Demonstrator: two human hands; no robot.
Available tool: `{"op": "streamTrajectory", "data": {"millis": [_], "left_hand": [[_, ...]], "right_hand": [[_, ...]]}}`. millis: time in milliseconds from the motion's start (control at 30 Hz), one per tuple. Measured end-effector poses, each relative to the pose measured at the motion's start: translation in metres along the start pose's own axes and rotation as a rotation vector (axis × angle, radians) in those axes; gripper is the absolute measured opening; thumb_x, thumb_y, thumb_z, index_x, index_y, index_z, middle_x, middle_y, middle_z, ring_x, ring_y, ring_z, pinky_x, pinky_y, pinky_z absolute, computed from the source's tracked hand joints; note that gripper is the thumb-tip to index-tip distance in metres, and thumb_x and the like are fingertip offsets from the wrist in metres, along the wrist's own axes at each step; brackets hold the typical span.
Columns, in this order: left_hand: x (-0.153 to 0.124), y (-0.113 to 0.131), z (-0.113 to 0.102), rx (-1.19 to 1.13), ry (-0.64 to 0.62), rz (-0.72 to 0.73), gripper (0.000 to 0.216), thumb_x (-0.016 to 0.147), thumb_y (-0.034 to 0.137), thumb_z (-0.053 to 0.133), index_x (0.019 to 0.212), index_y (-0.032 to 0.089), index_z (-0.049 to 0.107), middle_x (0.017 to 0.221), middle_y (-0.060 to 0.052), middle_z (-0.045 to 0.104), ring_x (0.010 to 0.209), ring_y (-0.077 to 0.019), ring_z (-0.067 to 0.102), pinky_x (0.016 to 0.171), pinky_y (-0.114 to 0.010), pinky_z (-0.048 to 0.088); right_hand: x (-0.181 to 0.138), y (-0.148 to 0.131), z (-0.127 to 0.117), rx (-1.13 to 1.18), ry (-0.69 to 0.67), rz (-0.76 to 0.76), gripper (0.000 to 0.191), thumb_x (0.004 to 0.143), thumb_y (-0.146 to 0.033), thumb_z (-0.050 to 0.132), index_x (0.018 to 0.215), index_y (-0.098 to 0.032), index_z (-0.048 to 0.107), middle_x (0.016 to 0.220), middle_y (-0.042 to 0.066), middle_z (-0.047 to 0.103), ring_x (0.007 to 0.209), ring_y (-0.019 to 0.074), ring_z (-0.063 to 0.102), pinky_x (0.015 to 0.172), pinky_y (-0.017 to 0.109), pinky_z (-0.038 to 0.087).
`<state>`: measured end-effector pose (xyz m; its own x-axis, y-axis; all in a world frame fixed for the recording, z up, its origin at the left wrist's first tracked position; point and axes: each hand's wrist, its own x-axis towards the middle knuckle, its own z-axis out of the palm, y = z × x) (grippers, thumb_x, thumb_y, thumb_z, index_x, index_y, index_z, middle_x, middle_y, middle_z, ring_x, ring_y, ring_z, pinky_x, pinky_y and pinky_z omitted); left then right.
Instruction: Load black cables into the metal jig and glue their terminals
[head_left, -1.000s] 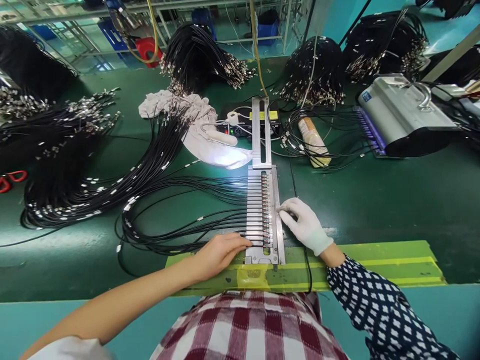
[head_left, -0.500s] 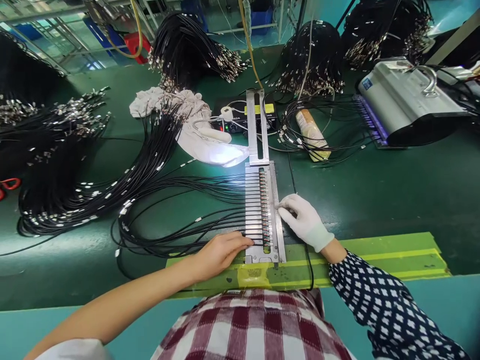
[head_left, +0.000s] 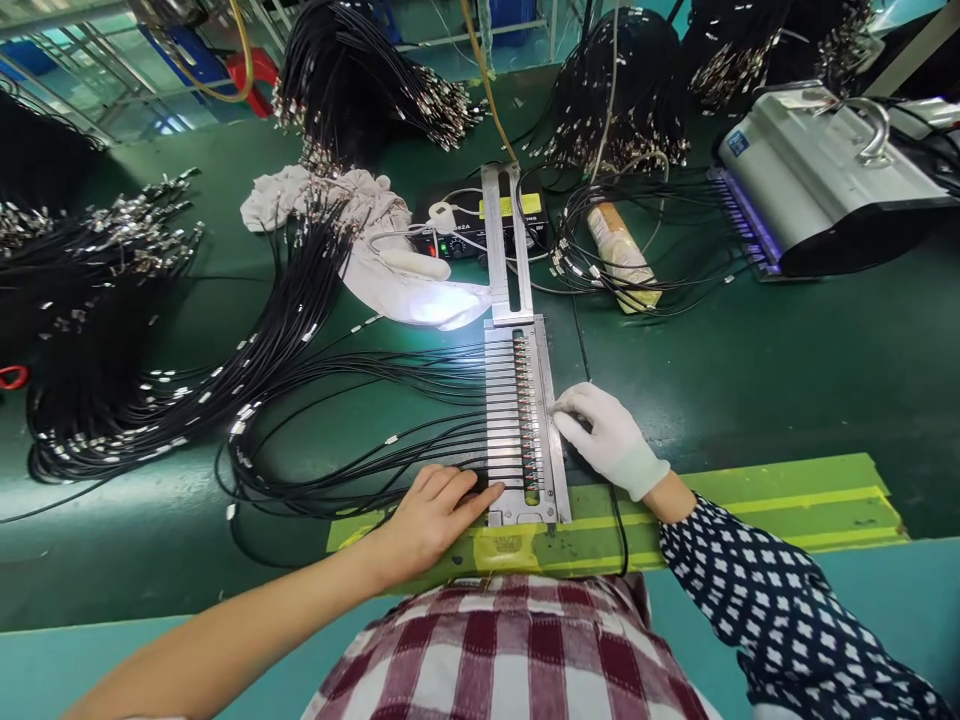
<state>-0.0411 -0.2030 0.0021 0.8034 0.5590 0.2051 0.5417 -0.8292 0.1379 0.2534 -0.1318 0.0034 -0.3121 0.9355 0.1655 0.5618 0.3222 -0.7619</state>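
Flanking the jig, lengthwise ahead, with left hand spread at near end, right hand pinched at right edge, hold unclear.

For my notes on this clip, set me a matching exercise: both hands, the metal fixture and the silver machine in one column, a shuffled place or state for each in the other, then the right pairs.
Things:
1. left hand
2. right hand
3. metal fixture
4. silver machine

Places and states:
A. on the table's right side, purple glow along its left edge
B. gloved in white
C. bare
D. black cables laid across it in a row

Pairs: 1-C, 2-B, 3-D, 4-A
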Motion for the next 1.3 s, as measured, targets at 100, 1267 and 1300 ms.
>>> {"op": "streamTrajectory", "data": {"millis": [100, 1267, 1300], "left_hand": [[0.002, -0.001, 0.000, -0.006, -0.029, 0.050, 0.044, 0.094, 0.005, 0.036, 0.136, 0.010, 0.050, 0.095, -0.010, 0.064, 0.083, -0.0197, 0.053, 0.078, -0.035, 0.042], [0.112, -0.007, -0.014, -0.043, -0.084, 0.233, 0.018, 0.096, 0.015, 0.037, 0.088, 0.020, 0.053, 0.079, -0.003, 0.061, 0.069, -0.0184, 0.052, 0.063, -0.032, 0.036], [0.120, -0.011, -0.016, -0.041, -0.076, 0.237, 0.021, 0.097, 0.016, 0.036, 0.087, 0.020, 0.054, 0.078, -0.003, 0.060, 0.069, -0.0181, 0.052, 0.063, -0.031, 0.036]], "right_hand": [[0.001, 0.000, 0.000, 0.008, 0.001, 0.015, 0.013, 0.094, -0.024, 0.054, 0.088, -0.022, 0.066, 0.095, 0.006, 0.066, 0.092, 0.0213, 0.062, 0.083, 0.037, 0.049], [0.136, 0.037, -0.030, 1.704, 0.367, 0.605, 0.044, 0.089, -0.062, 0.057, 0.108, -0.022, 0.058, 0.104, 0.008, 0.066, 0.089, 0.0170, 0.069, 0.055, 0.022, 0.058], [0.137, 0.037, -0.037, 1.715, 0.372, 0.588, 0.045, 0.089, -0.064, 0.056, 0.107, -0.022, 0.058, 0.103, 0.007, 0.066, 0.086, 0.0170, 0.069, 0.054, 0.022, 0.058]]}}
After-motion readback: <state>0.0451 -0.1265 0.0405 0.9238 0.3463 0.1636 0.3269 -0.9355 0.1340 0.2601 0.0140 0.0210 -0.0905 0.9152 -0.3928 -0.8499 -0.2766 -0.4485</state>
